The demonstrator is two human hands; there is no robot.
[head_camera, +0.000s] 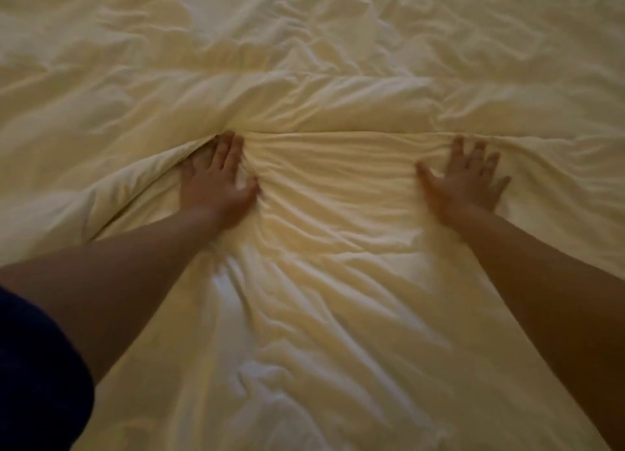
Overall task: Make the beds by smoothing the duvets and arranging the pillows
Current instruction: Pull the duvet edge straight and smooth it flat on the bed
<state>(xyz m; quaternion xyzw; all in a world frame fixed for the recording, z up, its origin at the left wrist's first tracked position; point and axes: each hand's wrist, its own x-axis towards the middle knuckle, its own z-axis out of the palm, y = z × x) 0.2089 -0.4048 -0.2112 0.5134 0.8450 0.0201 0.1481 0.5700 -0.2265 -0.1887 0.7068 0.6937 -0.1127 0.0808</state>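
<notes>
I'm watching both hands working flat on the duvet [321,264], which is filling the whole view. Left hand [216,183] is pressing w/ fingers straight, pushing a bunched ridge ahead; right hand [463,180] is pressing too, fingers spread. Smoothing is looking early to me: creases everywhere, esp. between the arms. No pillows showing, so I'm counting those as left.

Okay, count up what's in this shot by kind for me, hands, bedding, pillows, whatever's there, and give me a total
Hands: 2, the left hand and the right hand, both pressed flat on the cloth
Duvets: 1, the cream duvet, still wrinkled
Pillows: 0 in view
Sleeves: 1, a dark sleeve at the lower left
Total: 4
</notes>
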